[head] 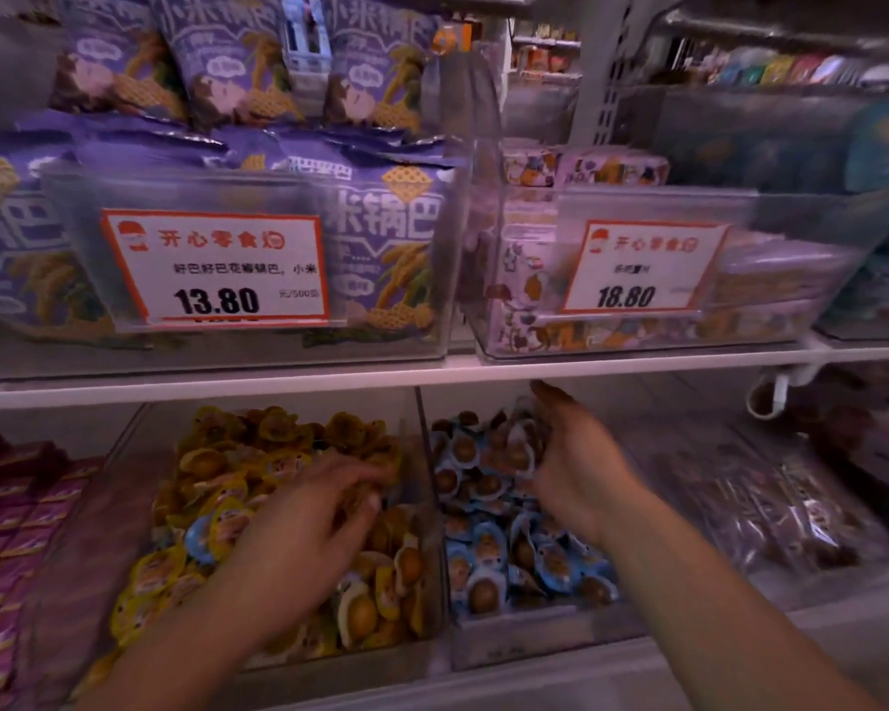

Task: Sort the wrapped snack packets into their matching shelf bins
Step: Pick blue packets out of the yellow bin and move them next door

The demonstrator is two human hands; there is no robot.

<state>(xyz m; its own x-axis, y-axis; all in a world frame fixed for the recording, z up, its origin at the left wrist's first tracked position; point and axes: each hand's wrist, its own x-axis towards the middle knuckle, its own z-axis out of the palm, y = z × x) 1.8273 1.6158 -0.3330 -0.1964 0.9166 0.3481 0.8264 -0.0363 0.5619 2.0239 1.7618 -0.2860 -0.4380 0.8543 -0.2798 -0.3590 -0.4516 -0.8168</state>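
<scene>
Yellow packets (pixel 211 510) under left hand (pixel 299 531), fingers curled, grasp unclear; right hand (pixel 570 469) clutching blue packets (pixel 509 546).

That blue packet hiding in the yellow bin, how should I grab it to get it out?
Pinch the blue packet by its flat sealed rim, coming from above and the left. It lies tilted among the yellow packets, its upper left edge exposed, while the left hand covers its right side. The rim looks thin and easier to nip than the round bulge. It belongs in the blue bin.
</scene>
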